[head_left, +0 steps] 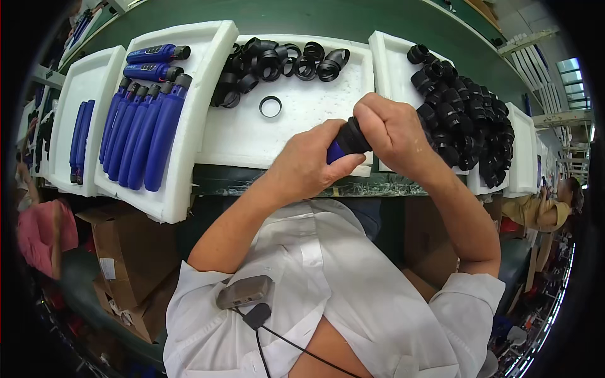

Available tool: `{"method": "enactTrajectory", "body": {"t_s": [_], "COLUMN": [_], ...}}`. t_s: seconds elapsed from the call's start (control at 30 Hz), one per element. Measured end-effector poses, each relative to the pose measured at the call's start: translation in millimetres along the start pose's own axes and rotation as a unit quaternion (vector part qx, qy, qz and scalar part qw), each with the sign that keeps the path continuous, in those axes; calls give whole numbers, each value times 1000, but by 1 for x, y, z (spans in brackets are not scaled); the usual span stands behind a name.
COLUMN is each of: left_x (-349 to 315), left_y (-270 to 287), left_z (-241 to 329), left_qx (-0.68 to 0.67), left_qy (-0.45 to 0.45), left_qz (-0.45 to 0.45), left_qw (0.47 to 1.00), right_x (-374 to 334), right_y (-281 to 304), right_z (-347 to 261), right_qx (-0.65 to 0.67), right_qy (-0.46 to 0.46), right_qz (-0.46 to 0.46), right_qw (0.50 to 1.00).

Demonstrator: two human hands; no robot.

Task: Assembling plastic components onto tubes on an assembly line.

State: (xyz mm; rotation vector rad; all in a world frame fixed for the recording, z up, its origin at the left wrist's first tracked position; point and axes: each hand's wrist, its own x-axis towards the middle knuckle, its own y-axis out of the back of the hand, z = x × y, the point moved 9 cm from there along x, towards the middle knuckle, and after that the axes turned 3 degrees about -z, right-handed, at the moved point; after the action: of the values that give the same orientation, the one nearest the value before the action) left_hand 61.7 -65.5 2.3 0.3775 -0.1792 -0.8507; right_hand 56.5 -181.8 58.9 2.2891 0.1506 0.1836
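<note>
Just over the near edge of the middle tray, both hands meet on one blue tubular handle with a black end (348, 140). My left hand (302, 162) is closed round the blue part and hides most of it. Closed over the black end is my right hand (392, 131); its fingers cover the tip, so I cannot tell if a separate part is in them. A single black ring (271, 97) lies on the white foam tray (296, 138) beyond my left hand. Farther back in that tray is a heap of black rings (270, 65).
A left foam tray (198, 120) holds several blue handles (162, 143); another tray (104, 82) beside it holds two. Black collar-like parts (455, 104) pile up in the right tray. Cardboard boxes (135, 246) stand below the bench at left. People (543, 211) sit farther off on both sides.
</note>
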Motion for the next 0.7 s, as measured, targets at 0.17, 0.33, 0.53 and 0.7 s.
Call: {"method": "enactTrajectory", "body": {"t_s": [0.17,0.33,0.53,0.7], "left_x": [7,2,6,8], "left_y": [1,10,6,9], "left_z": [7,1,4,-1], "left_qx": [165,64,170,64], "left_qy": [-47,-36,-41,-19], "left_qz": [65,47,64,1], "left_qw": [983,996,983,998], "right_x": [10,8,15,6], "right_y": [-13,2,-15,-2], "right_z": [23,-1,19,-12], "right_qx": [-114,-3,-144,-109], "right_qy": [-67,42,-25,150], "right_qz": [-26,-26,-49,-9], "right_qw": [991,999,988,983]}}
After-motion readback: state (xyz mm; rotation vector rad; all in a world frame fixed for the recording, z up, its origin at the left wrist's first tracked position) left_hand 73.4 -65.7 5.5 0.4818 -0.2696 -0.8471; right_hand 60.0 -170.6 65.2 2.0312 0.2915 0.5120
